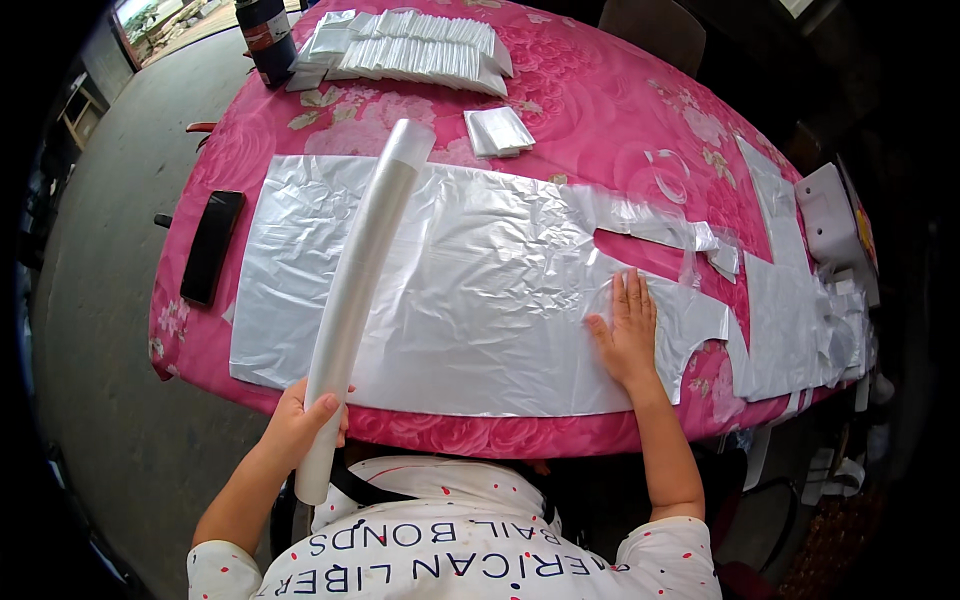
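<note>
My left hand (318,412) is wrapped round the lower part of a long roll of whitish plastic film (362,262). The roll slants up and to the right across the left half of a large flat sheet of silvery-white plastic (470,290). Cut-outs shape the right end of that sheet, with strap-like strips beside them. My right hand (628,325) lies flat on the sheet near these cut-outs, fingers stretched out, holding nothing. Beyond the sheet's far edge sits a small stack of folded plastic packets (498,132).
A pink flowered cloth (560,50) covers the table. Rows of folded plastic packets (420,50) and a dark bottle (266,40) stand at the far left. A black phone (212,248) lies by the left edge. More plastic sheets (785,320) and a white container (832,215) are at the right.
</note>
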{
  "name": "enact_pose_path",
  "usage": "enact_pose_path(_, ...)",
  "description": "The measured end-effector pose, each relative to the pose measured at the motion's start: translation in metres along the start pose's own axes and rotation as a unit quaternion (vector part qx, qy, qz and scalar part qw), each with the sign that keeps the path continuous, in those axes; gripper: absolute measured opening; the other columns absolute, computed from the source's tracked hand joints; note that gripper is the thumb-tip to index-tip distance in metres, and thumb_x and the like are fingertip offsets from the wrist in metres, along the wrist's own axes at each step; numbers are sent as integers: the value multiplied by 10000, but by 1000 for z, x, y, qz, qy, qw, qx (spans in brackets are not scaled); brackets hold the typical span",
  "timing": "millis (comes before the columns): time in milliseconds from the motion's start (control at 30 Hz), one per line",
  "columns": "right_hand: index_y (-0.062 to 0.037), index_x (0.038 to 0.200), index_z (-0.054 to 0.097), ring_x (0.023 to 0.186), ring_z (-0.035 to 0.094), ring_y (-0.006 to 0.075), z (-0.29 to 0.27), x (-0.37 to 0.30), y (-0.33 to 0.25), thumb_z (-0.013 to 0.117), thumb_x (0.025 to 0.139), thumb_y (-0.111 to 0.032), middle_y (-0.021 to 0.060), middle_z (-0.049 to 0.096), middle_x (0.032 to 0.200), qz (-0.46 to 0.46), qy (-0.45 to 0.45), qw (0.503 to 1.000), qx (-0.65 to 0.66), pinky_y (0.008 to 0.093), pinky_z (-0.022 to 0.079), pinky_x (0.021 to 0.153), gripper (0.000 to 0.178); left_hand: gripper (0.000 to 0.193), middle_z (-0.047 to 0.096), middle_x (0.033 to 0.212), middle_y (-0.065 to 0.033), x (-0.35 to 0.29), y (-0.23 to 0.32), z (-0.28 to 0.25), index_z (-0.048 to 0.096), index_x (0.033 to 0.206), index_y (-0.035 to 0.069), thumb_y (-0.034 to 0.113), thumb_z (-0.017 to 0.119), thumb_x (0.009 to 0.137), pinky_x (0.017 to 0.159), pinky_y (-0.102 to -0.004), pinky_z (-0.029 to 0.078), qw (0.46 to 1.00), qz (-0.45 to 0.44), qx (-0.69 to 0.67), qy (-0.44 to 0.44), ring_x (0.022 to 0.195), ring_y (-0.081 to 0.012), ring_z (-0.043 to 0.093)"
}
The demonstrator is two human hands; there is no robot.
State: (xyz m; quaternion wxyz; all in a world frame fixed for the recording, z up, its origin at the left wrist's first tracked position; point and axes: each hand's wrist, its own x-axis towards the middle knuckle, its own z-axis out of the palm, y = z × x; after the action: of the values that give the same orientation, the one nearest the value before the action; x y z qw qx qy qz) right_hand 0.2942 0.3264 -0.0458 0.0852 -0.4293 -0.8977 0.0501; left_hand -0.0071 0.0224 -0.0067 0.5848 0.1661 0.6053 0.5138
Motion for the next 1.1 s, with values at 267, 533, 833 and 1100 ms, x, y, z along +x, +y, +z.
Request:
enact_pose_path(267,3,1327,365,1304,224,374,-5,4,-23,509,855,-461,179,269,1423,-64,55,994,71,462,163,1069,677,312,551,687,-56,-14,-17,4,493,946,30,307,598,848,516,-271,469,996,-81,31,-27,549,-128,546)
enact_pose_path(533,14,1223,470,1235,327,358,-32,50,-18,630,793,-231,190,400,1322,-103,178,976,69,443,280,1026,520,294,555,670,-68,-27,-30,-2,506,985,14,258,571,836,497,-278,456,992,-125,8,-12,527,-146,547)
enact_pose_path(833,36,1187,485,1157,412,343,-41,70,147,712,691,-301,197,491,1212,130,193,972,-20,431,319,1000,641,299,559,643,-84,-21,-30,-3,526,951,5,266,584,818,482,-283,456,994,-111,17,-6,499,-150,542)
enact_pose_path(1100,-11,873,666,1057,501,296,-32,78,135,723,681,-346,157,581,1080,71,233,958,-151,394,423,876,390,338,561,637,-85,-23,-32,-1,531,923,0,296,623,787,475,-286,457,994,-106,18,19,492,-154,543)
